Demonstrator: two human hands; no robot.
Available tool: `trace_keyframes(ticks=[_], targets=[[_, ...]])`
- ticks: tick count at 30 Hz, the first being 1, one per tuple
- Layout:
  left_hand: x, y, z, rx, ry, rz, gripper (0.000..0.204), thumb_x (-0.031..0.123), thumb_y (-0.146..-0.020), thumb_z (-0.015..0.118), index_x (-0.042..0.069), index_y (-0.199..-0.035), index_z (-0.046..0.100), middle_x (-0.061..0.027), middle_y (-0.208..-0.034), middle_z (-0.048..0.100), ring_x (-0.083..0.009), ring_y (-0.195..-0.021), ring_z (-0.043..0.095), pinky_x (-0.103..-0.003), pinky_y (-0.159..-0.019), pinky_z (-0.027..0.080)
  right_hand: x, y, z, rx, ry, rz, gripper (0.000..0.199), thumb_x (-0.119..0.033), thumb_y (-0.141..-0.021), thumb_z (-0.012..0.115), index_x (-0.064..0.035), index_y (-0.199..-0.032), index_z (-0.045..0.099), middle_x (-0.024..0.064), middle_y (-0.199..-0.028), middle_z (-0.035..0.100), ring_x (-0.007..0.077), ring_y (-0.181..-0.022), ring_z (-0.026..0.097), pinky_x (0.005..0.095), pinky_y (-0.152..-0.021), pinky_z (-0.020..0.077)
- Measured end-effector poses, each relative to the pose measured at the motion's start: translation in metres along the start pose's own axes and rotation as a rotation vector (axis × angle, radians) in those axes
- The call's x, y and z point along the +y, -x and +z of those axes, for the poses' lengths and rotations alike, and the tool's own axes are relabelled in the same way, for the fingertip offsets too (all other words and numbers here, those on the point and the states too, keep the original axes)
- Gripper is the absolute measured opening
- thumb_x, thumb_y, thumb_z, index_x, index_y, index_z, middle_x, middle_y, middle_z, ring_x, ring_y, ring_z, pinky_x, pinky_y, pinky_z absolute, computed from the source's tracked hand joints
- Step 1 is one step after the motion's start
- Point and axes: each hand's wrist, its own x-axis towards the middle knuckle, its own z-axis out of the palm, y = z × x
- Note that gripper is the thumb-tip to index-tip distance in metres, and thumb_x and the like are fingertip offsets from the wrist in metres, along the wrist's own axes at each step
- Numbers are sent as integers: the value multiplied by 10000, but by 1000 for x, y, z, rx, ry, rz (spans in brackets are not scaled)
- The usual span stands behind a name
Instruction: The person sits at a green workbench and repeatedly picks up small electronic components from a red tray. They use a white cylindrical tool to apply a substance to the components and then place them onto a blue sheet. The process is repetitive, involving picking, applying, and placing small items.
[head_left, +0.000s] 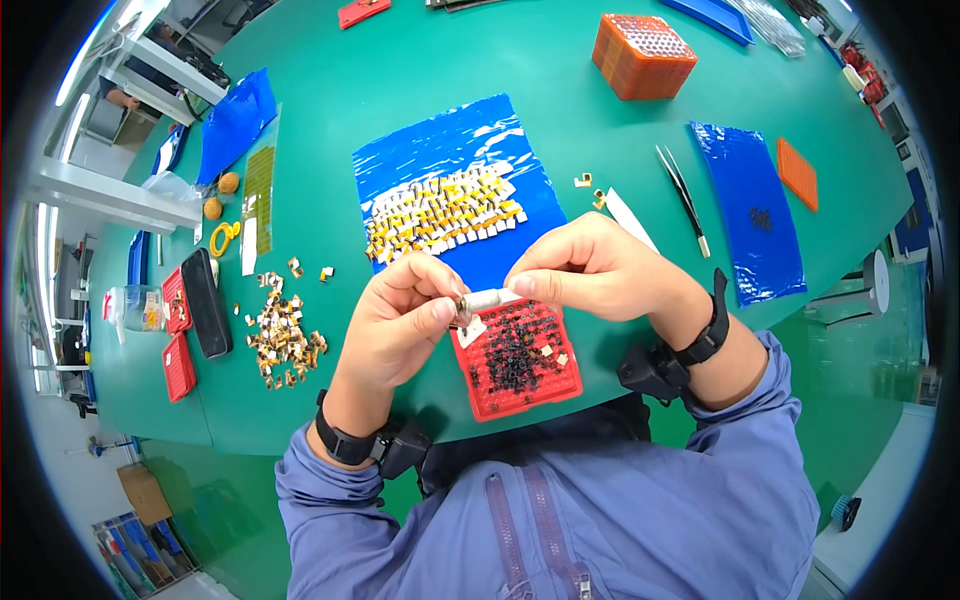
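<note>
Above the near red tray (482, 408), my left hand (400, 315) and my right hand (600, 268) meet. Between them runs a short grey-white rod-like tool (484, 300); my right thumb and fingers pinch its right end. At its left end, my left thumb and index finger are closed on a small metallic-looking piece (463, 313), largely hidden by the fingertips. The tray holds many small black parts (512, 352) and a few pale bits. Just beyond my hands, rows of small white-and-yellow pieces (440, 212) lie on a blue sheet (430, 135).
A loose pile of small gold-and-white pieces (284, 335) lies left, beside a black phone-like slab (206, 303). Tweezers (683, 200) and another blue sheet (745, 210) with black bits lie right. Stacked orange trays (640, 70) stand at the back.
</note>
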Motion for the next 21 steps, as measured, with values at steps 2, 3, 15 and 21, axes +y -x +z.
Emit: trace_keyframes(ticks=[2,3,15,21], targets=[[-2,1,2,5,25,-9,90,35,-855,599,28,-912,530,-68,-865,583,-140,-791,571,-260,-722,452,-1,1,-2,-19,21,38,229,-199,-877,618,14,-802,658,-40,-555,470,30,-519,364,225,-454,295],[-4,2,2,1,30,-16,91,38,-856,600,32,-905,524,-65,-859,578,-139,-791,570,-259,-718,451,-1,1,-2,-15,34,24,223,-195,-872,626,13,-797,652,-37,-564,476,30,-522,366,224,-455,294],[-7,3,2,40,23,-19,72,42,-880,562,41,-881,490,-53,-825,544,-143,-773,540,-275,-710,431,-11,-1,-5,-84,-48,183,176,-173,-874,616,-4,-827,633,2,-620,558,41,-560,465,221,-500,375],[-8,4,3,28,69,-46,75,38,-882,560,42,-885,486,-60,-823,545,-148,-781,546,-273,-707,435,-4,0,-6,-77,90,18,173,-171,-879,606,-7,-834,640,2,-610,552,54,-550,465,227,-499,374]])
